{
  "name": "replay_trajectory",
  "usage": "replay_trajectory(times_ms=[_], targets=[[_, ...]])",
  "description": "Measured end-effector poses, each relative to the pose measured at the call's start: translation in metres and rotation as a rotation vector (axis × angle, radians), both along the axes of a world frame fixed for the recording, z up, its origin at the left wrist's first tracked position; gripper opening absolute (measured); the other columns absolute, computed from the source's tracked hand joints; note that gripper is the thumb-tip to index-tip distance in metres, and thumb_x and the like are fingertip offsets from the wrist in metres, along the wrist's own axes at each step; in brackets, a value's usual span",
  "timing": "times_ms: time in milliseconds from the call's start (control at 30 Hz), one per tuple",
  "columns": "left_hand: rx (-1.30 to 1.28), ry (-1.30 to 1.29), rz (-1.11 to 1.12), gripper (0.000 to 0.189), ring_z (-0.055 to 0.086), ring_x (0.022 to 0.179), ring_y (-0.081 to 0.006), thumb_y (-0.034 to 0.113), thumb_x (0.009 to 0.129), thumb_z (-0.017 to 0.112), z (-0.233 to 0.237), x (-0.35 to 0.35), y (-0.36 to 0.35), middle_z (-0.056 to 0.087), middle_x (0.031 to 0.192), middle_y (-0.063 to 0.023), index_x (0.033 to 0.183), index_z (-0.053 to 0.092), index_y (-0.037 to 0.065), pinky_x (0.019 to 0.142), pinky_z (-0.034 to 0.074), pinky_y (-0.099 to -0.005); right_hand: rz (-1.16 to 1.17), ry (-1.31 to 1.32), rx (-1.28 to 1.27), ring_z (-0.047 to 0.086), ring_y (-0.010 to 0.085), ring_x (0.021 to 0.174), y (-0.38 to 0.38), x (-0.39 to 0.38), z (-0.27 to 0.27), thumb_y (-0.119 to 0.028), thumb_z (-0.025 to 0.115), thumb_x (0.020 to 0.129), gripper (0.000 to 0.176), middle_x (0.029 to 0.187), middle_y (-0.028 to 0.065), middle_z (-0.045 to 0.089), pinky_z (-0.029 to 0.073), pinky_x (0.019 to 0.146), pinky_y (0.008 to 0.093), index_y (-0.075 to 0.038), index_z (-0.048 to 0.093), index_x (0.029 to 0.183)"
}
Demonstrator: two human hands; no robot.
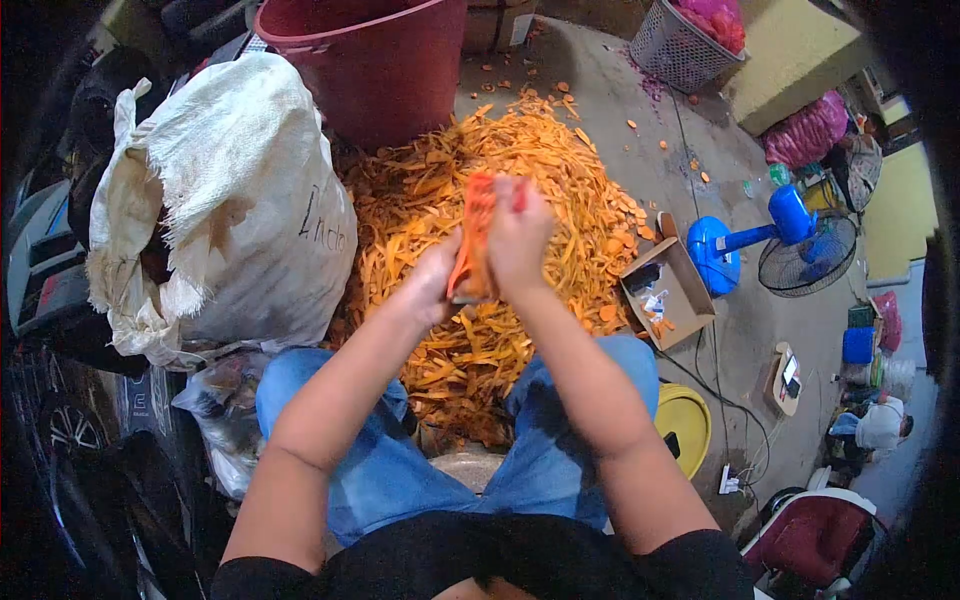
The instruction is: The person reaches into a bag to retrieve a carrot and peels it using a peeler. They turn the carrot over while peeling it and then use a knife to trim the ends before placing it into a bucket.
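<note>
Over a large heap of orange peelings [440, 365], both my hands meet in front of my knees. My left hand [437, 272] is closed around the lower part of a long orange carrot [473, 235], which stands roughly upright in view. At the carrot's right side is my right hand [518, 245], its fingers wrapped round a small red tool [519, 193]. Motion blurs the tool, so its shape is hard to make out.
A white woven sack [250, 190] stands at the left, a red tub [370, 75] behind the heap. To the right are a cardboard box [688, 300], a blue fan [715, 255], cables and a yellow lid [685, 430]. A person [880, 425] is at the far right.
</note>
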State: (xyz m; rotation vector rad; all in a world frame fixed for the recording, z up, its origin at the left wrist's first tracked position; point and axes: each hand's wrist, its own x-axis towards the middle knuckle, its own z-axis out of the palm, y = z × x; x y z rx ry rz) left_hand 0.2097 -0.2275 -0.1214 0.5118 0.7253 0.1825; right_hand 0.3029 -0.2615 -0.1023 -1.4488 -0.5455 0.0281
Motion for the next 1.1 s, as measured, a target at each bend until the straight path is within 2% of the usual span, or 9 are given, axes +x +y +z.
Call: replay_trajectory(times_ms=[67, 133, 200, 433, 500, 633, 900, 1033, 1100], targets=[[0.056, 0.005, -0.036, 0.035, 0.056, 0.064, -0.0158, 0.032, 0.084, 0.027, 0.008, -0.007, -0.002, 0.055, 0.078, -0.008, 0.094, 0.045, 0.004, 0.052, 0.047, -0.0276, 0.039, -0.105, -0.397, 0.046, 0.015, 0.048, -0.001, -0.003, -0.008, -0.02, 0.046, 0.078, 0.023, 0.054, 0.0051, 0.051, 0.033, 0.044, 0.0314, -0.002, 0.05, 0.066], [0.142, 0.07, -0.332, 0.035, 0.056, 0.062, -0.0165, 0.031, 0.084, 0.025, 0.011, -0.013, -0.001, 0.055, 0.077, -0.0074, 0.093, 0.045, 0.004, 0.051, 0.047, -0.0271, -0.063, -0.114, -0.397, 0.045, 0.0168, 0.045, 0.002, 0.023, -0.011, -0.022, 0.046, 0.078, 0.026, 0.05, 0.0058, 0.048, 0.034, 0.045, 0.0316, -0.001, 0.048, 0.064], [0.075, 0.034, -0.304, 0.036, 0.054, 0.061, -0.0168, 0.032, 0.085, 0.023, 0.015, -0.009, -0.008, 0.054, 0.077, -0.009, 0.094, 0.044, 0.004, 0.048, 0.045, -0.0277, -0.257, 0.21, -0.257, 0.043, 0.0191, 0.044, -0.003, 0.051, -0.011, -0.024, 0.046, 0.078, 0.029, 0.048, 0.0079, 0.046, 0.033, 0.045, 0.0332, 0.0, 0.046, 0.062], [0.017, -0.02, -0.354, 0.04, 0.051, 0.061, -0.0177, 0.035, 0.084, 0.023, 0.025, -0.01, -0.012, 0.052, 0.074, -0.0094, 0.099, 0.042, 0.003, 0.048, 0.044, -0.0295, -0.357, 0.034, -0.394, 0.042, 0.0146, 0.041, -0.008, 0.071, -0.023, -0.023, 0.044, 0.08, 0.029, 0.052, 0.0055, 0.049, 0.034, 0.041, 0.0292, -0.001, 0.045, 0.061], [0.119, 0.031, -0.524, 0.039, 0.051, 0.061, -0.0186, 0.036, 0.084, 0.026, 0.034, -0.022, -0.016, 0.05, 0.073, -0.0087, 0.099, 0.042, 0.004, 0.05, 0.045, -0.0306, -0.375, 0.438, -0.03, 0.036, 0.0113, 0.045, -0.014, 0.083, -0.018, -0.026, 0.047, 0.078, 0.033, 0.048, 0.0003, 0.041, 0.032, 0.044, 0.028, -0.002, 0.045, 0.056], [-0.059, -0.005, -0.239, 0.036, 0.052, 0.059, -0.0175, 0.036, 0.083, 0.029, 0.015, -0.02, -0.005, 0.05, 0.07, -0.0061, 0.094, 0.044, 0.004, 0.048, 0.046, -0.0294, -0.256, 0.643, -0.027, 0.037, 0.0088, 0.049, -0.016, 0.062, 0.019, -0.027, 0.046, 0.079, 0.03, 0.055, -0.0015, 0.044, 0.032, 0.045, 0.0256, -0.004, 0.046, 0.06], [-0.052, 0.051, 0.044, 0.029, 0.049, 0.054, -0.0121, 0.029, 0.084, 0.028, 0.002, 0.003, 0.004, 0.051, 0.069, -0.0027, 0.087, 0.047, 0.008, 0.046, 0.043, -0.0253, 0.144, 0.044, -0.156, 0.04, 0.0142, 0.044, 0.001, -0.014, 0.003, -0.025, 0.045, 0.079, 0.028, 0.048, 0.0042, 0.043, 0.033, 0.043, 0.0296, -0.002, 0.045, 0.063], [0.079, -0.001, -0.23, 0.032, 0.054, 0.058, -0.0147, 0.031, 0.084, 0.029, -0.003, -0.008, 0.006, 0.054, 0.072, -0.0067, 0.093, 0.046, 0.005, 0.047, 0.046, -0.0269, -0.07, -0.098, -0.335, 0.043, 0.0205, 0.047, 0.004, 0.013, -0.019, -0.024, 0.045, 0.079, 0.028, 0.055, 0.0099, 0.05, 0.034, 0.047, 0.0328, 0.001, 0.046, 0.066], [0.103, 0.013, -0.33, 0.033, 0.053, 0.056, -0.0144, 0.033, 0.084, 0.029, 0.021, -0.013, -0.006, 0.053, 0.072, -0.0065, 0.093, 0.046, 0.005, 0.045, 0.045, -0.0257, -0.195, 0.177, -0.114, 0.044, 0.0202, 0.048, 0.006, 0.075, -0.058, -0.023, 0.045, 0.078, 0.028, 0.056, 0.0102, 0.05, 0.035, 0.047, 0.0327, 0.002, 0.047, 0.067]])
